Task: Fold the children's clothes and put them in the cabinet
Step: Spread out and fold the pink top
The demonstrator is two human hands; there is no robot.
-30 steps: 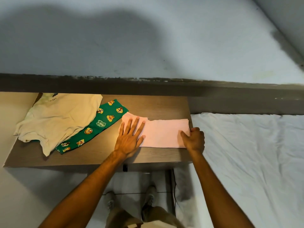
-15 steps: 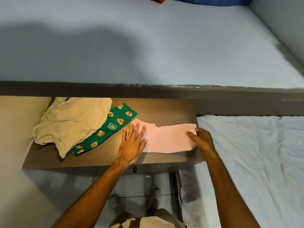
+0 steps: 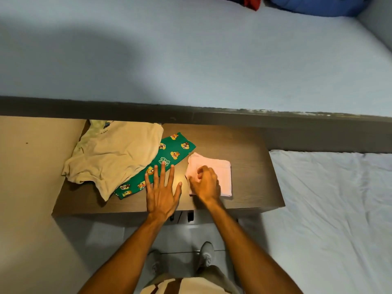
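Note:
A pink garment (image 3: 222, 175) lies folded into a small rectangle on the brown wooden table top (image 3: 250, 153). My right hand (image 3: 206, 183) rests on its left half, fingers curled onto the cloth. My left hand (image 3: 162, 189) lies flat with fingers spread, just left of the pink piece, fingertips touching the green cartoon-print garment (image 3: 169, 158). A cream T-shirt (image 3: 118, 153) lies unfolded over the green piece at the table's left. No cabinet is in view.
A grey ledge (image 3: 212, 115) runs behind the table, with a pale blue mattress (image 3: 191, 49) beyond it. A white sheeted bed (image 3: 331, 209) sits to the right. Blue and red fabric (image 3: 314, 5) lies at the top right. My feet (image 3: 206, 257) stand on the tiled floor.
My right hand has carried the pink garment's right end over to the left, folding it in half. My left hand has slid left off the pink cloth onto the table.

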